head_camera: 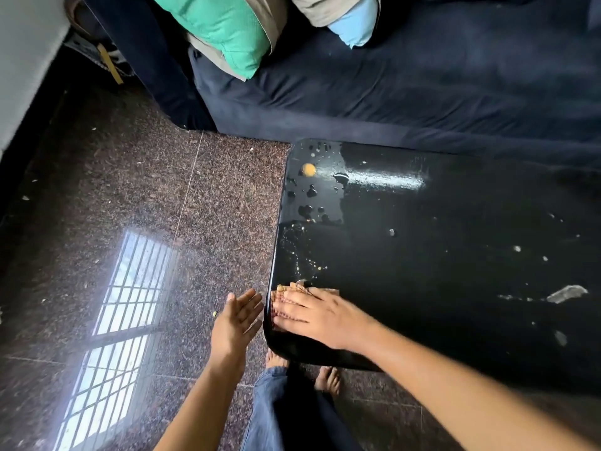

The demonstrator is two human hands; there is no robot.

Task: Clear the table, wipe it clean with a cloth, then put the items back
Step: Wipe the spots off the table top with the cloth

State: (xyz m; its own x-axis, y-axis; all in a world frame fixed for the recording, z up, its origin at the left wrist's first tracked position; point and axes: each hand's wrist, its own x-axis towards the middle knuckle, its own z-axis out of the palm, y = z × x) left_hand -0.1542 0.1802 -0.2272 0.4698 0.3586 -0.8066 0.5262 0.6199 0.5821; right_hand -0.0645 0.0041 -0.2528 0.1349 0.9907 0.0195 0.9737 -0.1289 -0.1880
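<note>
A glossy black table [455,249] fills the right half of the view, wet with droplets and dotted with crumbs and a small orange bit [308,169] near its far left corner. My right hand [312,312] lies flat on a brownish cloth [291,289] at the table's near left edge, pressing it down; most of the cloth is hidden under the fingers. My left hand [239,317] is held open, palm up, just beside and below that table edge, with nothing in it.
A dark blue sofa [390,86] runs along the table's far side, with a green cushion [224,27] and a light blue cushion [354,24]. Speckled granite floor [130,206] with scattered crumbs lies left. My bare feet [328,380] stand at the table's near corner.
</note>
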